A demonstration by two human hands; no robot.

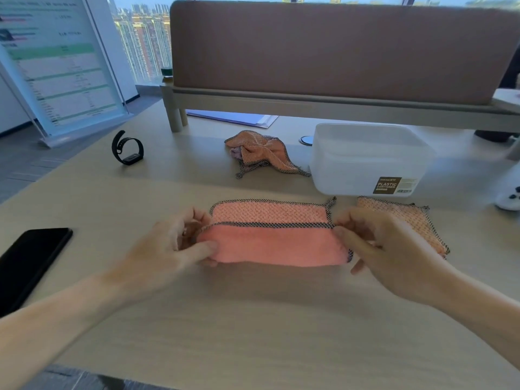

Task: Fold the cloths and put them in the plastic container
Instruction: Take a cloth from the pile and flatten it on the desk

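- L hand (180,243) pinches left end of pink cloth (273,240), half-folded, mid counter (253,319).
- R hand (377,243) pinches its right end.
- Plastic container (365,161) twd far right edge; folded cloth (405,220) just in front.

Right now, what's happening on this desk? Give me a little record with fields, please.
Being folded: pink cloth, near half laid over the far half
Left hand: pinches its left end
Right hand: pinches its right end
Waiting: crumpled cloth, farther back
Set aside: flat cloth, in front of the container
Plastic container: open, looks empty
Also there: phone, watch
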